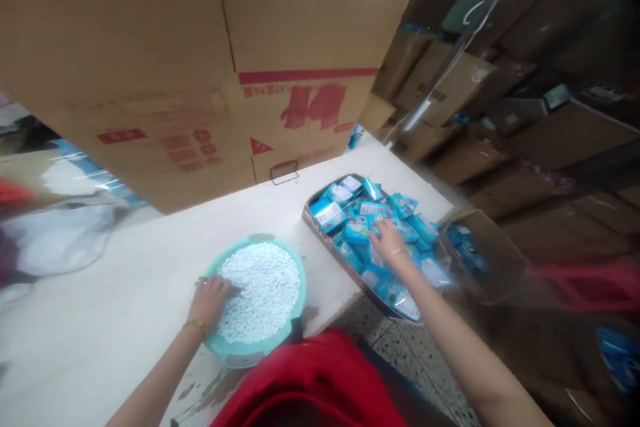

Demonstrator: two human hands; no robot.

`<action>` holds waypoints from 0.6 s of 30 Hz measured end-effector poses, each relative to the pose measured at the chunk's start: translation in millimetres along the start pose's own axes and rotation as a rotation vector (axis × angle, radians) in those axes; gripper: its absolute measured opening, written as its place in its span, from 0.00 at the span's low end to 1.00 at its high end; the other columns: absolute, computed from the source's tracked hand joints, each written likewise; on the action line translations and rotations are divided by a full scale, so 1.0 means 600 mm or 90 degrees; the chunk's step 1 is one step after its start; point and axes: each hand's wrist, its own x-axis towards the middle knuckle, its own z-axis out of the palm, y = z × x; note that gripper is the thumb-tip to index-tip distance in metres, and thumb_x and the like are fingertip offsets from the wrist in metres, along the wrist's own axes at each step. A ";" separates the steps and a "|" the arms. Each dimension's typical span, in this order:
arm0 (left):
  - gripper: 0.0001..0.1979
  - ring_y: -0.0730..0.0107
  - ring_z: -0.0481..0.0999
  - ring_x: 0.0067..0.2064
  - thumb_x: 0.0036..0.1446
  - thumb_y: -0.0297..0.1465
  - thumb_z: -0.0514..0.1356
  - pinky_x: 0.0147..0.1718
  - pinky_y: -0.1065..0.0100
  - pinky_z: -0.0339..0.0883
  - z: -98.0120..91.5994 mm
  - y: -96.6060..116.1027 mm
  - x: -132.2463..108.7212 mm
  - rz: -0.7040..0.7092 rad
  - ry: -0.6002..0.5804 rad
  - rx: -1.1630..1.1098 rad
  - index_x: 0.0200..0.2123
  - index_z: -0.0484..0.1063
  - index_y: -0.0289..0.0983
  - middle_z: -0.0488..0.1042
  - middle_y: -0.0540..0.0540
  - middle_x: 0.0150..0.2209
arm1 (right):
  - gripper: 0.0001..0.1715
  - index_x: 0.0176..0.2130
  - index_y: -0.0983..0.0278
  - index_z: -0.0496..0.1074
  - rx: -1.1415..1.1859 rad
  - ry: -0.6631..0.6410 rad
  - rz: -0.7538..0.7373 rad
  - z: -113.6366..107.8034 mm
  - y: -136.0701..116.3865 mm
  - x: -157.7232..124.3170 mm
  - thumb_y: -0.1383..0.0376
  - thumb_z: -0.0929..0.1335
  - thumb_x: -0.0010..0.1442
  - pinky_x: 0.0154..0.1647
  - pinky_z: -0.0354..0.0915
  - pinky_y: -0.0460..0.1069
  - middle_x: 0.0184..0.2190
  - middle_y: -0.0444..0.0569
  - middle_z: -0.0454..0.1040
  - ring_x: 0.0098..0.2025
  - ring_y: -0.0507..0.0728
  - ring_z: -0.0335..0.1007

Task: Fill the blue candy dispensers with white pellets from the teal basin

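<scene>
A pale turquoise basin (301, 280) filled with small white pellets (263, 287) stands at the table's front edge. My left hand (213, 301) lies over its left rim, fingers stretched toward the pellets; the thumb is hidden. To the right, a shallow cardboard tray (325, 240) is heaped with small blue packets (357, 230) with printed labels. My right hand (389, 240) reaches into this tray with its fingers apart, their tips touching packets near the middle. No packet is lifted off the heap.
A large open cardboard carton (300, 33) stands upright behind the basin on the white table (135, 280). White bags (60, 233) lie at left. Another box (485, 247) with blue packets is beyond the tray. Stacked cartons (440, 80) and a red plastic stool-like object (590, 283) are at right.
</scene>
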 end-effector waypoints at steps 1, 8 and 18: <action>0.21 0.53 0.66 0.53 0.57 0.21 0.44 0.55 0.52 0.48 -0.002 0.000 0.009 0.010 -0.026 0.019 0.47 0.70 0.37 0.71 0.37 0.50 | 0.22 0.51 0.66 0.68 -0.005 0.010 0.044 -0.002 0.014 0.025 0.58 0.61 0.63 0.50 0.59 0.53 0.51 0.58 0.67 0.52 0.63 0.62; 0.16 0.56 0.72 0.42 0.57 0.24 0.47 0.49 0.56 0.55 -0.053 0.014 0.030 0.044 -0.158 0.020 0.38 0.74 0.40 0.74 0.39 0.40 | 0.45 0.58 0.73 0.59 0.020 0.005 0.265 0.003 0.094 0.076 0.42 0.63 0.55 0.50 0.56 0.59 0.53 0.66 0.64 0.54 0.71 0.57; 0.07 0.53 0.74 0.44 0.53 0.27 0.57 0.43 0.58 0.64 -0.126 0.133 0.044 -0.092 -0.299 0.013 0.34 0.75 0.33 0.74 0.35 0.41 | 0.47 0.55 0.72 0.64 -0.043 -0.139 -0.116 0.046 0.029 0.111 0.38 0.61 0.53 0.60 0.39 0.66 0.57 0.65 0.62 0.60 0.71 0.49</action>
